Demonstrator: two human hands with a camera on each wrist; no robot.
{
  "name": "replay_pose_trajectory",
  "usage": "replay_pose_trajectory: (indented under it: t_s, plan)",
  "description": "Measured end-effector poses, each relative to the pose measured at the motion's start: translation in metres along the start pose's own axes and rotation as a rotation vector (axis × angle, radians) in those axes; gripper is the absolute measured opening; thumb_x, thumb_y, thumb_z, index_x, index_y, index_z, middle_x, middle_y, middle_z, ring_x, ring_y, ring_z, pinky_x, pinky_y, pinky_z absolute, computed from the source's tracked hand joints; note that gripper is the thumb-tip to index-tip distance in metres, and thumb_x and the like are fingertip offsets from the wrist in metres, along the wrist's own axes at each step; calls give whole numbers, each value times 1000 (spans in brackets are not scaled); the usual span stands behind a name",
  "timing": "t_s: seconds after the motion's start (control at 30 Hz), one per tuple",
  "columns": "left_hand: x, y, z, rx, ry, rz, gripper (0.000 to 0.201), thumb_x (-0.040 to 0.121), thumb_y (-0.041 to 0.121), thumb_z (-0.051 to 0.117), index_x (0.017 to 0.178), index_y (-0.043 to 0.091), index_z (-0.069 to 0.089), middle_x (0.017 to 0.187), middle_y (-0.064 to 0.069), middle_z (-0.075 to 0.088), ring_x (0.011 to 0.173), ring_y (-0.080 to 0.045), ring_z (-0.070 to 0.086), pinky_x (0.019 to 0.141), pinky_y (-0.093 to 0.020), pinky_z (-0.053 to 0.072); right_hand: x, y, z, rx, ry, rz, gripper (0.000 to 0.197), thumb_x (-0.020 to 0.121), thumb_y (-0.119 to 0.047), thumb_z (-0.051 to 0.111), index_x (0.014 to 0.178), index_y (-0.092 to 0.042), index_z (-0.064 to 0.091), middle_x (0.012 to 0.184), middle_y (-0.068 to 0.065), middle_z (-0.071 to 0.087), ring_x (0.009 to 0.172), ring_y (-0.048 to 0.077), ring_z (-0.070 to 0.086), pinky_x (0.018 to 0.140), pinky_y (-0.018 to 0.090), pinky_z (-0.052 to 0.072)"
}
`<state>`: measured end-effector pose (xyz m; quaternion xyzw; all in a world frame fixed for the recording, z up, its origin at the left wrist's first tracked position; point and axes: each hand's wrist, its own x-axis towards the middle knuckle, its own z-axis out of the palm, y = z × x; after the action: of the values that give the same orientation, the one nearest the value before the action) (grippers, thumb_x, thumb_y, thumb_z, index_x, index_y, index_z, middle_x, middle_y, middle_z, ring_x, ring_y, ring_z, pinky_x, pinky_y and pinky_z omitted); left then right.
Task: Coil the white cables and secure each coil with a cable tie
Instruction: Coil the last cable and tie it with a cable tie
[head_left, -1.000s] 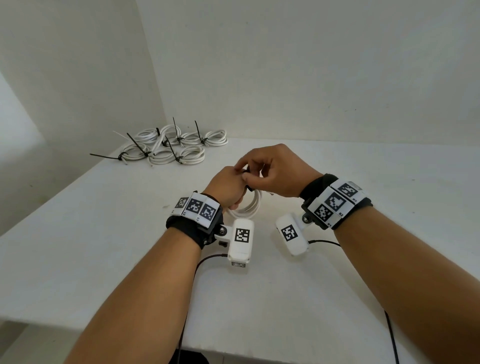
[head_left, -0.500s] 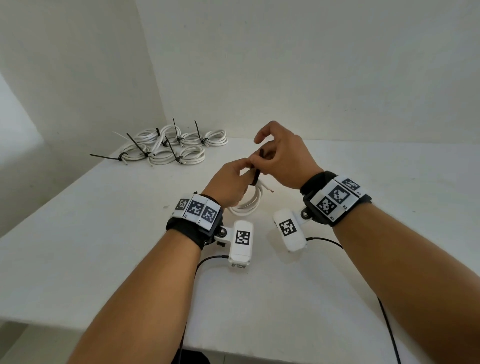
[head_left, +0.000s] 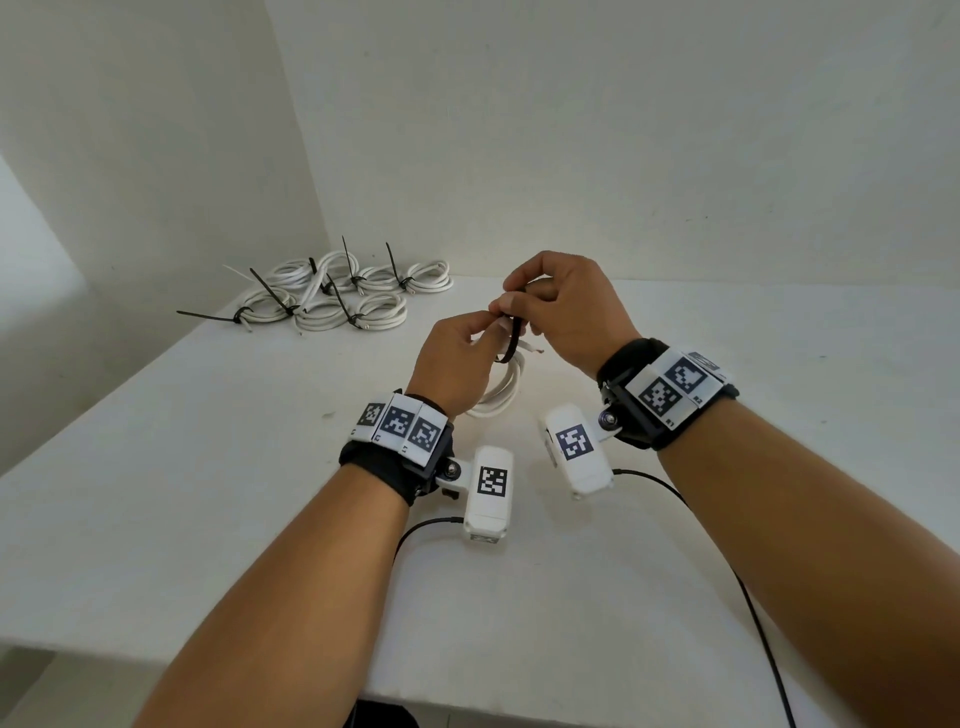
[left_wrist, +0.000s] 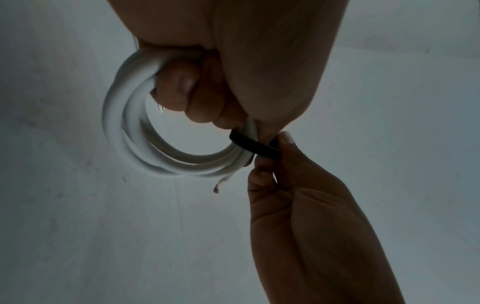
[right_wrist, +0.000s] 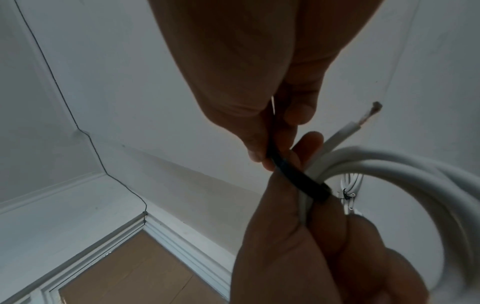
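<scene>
Both hands mid-table: left hand (head_left: 457, 364) grips coil (left_wrist: 135, 139); right hand (head_left: 571, 312) pinches tie (right_wrist: 298, 174).

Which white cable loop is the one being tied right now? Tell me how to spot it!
Start at the white table and skip the pile of tied coils at its far left corner. Look near the middle, where the two hands meet above the tabletop. The coil hangs from the left hand, and the right hand pinches a black cable tie looped around it; it alone is held up.

cable tie (head_left: 511, 340) ends hidden in both hands, coil (head_left: 500, 395) partly behind left hand (head_left: 453, 358)
</scene>
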<state>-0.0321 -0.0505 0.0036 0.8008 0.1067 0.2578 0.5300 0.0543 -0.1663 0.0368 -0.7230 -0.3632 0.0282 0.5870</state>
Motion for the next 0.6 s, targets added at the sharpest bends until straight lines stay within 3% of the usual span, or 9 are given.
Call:
replay_pose_trajectory:
  t_s: [0.13, 0.2, 0.3, 0.4, 0.5, 0.6]
  plan:
    - [3, -3, -3, -98, 128, -64, 25, 98, 24, 56, 89, 15, 78, 41, 18, 51, 39, 3, 47, 54, -26, 32, 0, -1, 5, 194, 119, 41, 27, 81, -12, 81, 102, -5, 67, 94, 5, 69, 61, 17, 70, 65, 25, 57]
    - [4, -5, -3, -170, 186, -96, 24, 96, 20, 58, 77, 18, 74, 39, 16, 49, 37, 1, 46, 53, -27, 32, 1, -1, 5, 250, 117, 62, 29, 77, -11, 84, 94, -2, 62, 87, 9, 66, 60, 20, 68, 62, 29, 57]
    - [4, -6, -5, -201, 226, -107, 27, 92, 18, 60, 69, 20, 72, 39, 14, 50, 38, -1, 44, 53, -28, 31, -2, -1, 5, 115, 29, 46, 20, 78, -14, 83, 81, 1, 69, 74, 9, 73, 61, 19, 69, 63, 30, 58]
    - [6, -9, -5, -160, 248, -99, 26, 92, 22, 63, 67, 23, 72, 43, 14, 54, 41, -2, 46, 54, -29, 34, -4, -1, 5, -53, -13, 17, 10, 80, -17, 79, 82, -8, 76, 72, 5, 75, 64, 21, 72, 67, 34, 62]
    - [10, -12, -5, -114, 285, -74, 24, 92, 23, 63, 71, 22, 74, 61, 12, 68, 58, 4, 58, 65, -22, 42, -4, -1, 6, -156, -13, -24, 5, 82, -15, 74, 84, -13, 78, 70, 0, 75, 62, 18, 71, 66, 29, 61]
    - [12, -15, -5, -80, 275, -40, 23, 91, 21, 62, 74, 15, 77, 74, 5, 75, 67, 4, 62, 65, -9, 43, -4, -1, 7, -194, -4, -63, 7, 82, -15, 73, 84, -17, 79, 69, -3, 74, 59, 10, 67, 60, 21, 56]
